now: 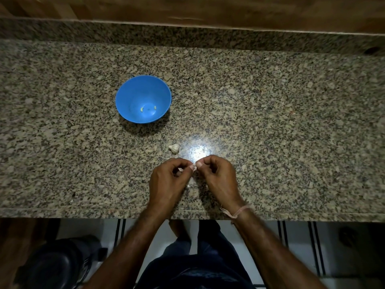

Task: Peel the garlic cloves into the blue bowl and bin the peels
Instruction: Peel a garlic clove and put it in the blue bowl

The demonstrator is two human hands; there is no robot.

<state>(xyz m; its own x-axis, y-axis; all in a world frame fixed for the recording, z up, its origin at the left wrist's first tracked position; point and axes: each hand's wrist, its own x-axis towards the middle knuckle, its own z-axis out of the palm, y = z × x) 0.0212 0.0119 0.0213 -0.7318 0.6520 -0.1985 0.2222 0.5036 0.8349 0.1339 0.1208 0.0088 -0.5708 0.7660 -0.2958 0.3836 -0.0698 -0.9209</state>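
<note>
A blue bowl (143, 99) stands on the granite counter (270, 122), left of centre, with two small peeled garlic pieces (148, 108) at its bottom. A partial garlic bulb (174, 148) lies on the counter just beyond my hands. My left hand (168, 180) and my right hand (216, 176) meet above the counter near its front edge, and both pinch one small garlic clove (194, 166) between thumb and fingertips. Most of the clove is hidden by my fingers. A few pale peel scraps (188, 186) lie on the counter under my hands.
A dark bin (60, 263) stands on the floor at the lower left, below the counter's front edge. A wooden surface (187, 9) runs behind the counter's raised granite back edge. My legs and a foot show below the counter.
</note>
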